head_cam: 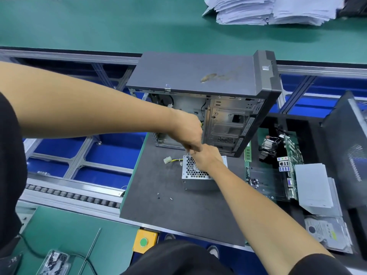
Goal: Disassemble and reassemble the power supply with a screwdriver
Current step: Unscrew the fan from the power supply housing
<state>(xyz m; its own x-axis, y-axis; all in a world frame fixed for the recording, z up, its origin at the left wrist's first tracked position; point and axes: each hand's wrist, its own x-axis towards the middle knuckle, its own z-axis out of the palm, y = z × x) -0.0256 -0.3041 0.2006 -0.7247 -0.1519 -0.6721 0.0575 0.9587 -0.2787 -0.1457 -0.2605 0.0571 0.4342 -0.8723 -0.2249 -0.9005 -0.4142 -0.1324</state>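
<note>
Power supply [195, 176]: on grey mat [168, 211], before open computer case [208, 100]. My left hand [187, 130] grips screwdriver [187, 153]; my right hand [206, 156] rests on top, grip unclear. 3 screws [158, 194] nearby.

Bare forearms — short black sleeves [317, 262]

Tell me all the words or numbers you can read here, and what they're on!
None can be read.
Hard drive: its label has print, too small and blurred.
Motherboard: markings too small.
Paper stacks: no text shows.
Yellow box with green button: no lettering shows.
</note>
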